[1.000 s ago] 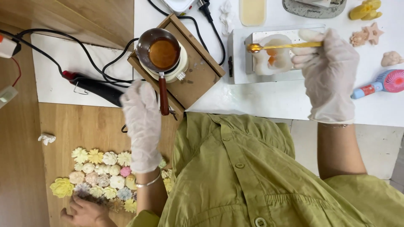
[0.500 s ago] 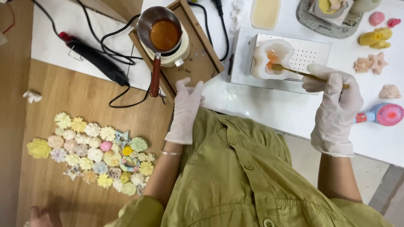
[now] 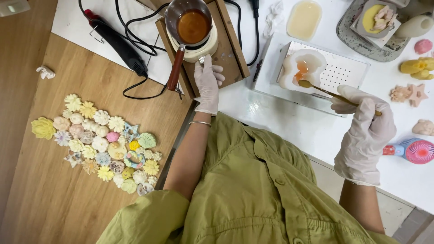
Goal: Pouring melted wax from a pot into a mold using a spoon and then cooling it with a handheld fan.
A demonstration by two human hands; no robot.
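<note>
On the white tabletop point(image 3: 280, 131), the gloved right hand point(image 3: 364, 129) keeps a closed grip on a thin wooden stick point(image 3: 337, 96) whose tip rests in a white mould point(image 3: 304, 68), while the gloved left hand point(image 3: 208, 83), fingers loosely open, touches the small warmer point(image 3: 199, 47) under the pot of amber liquid point(image 3: 192, 25).

The pot point(image 3: 193, 23) is cut by the top edge, as are the grey tray point(image 3: 361, 36) and cords point(image 3: 135, 18). The right hand point(image 3: 364, 131) hides the stick's point(image 3: 332, 94) end. The pink fan point(image 3: 418, 150) runs off the right edge.
</note>
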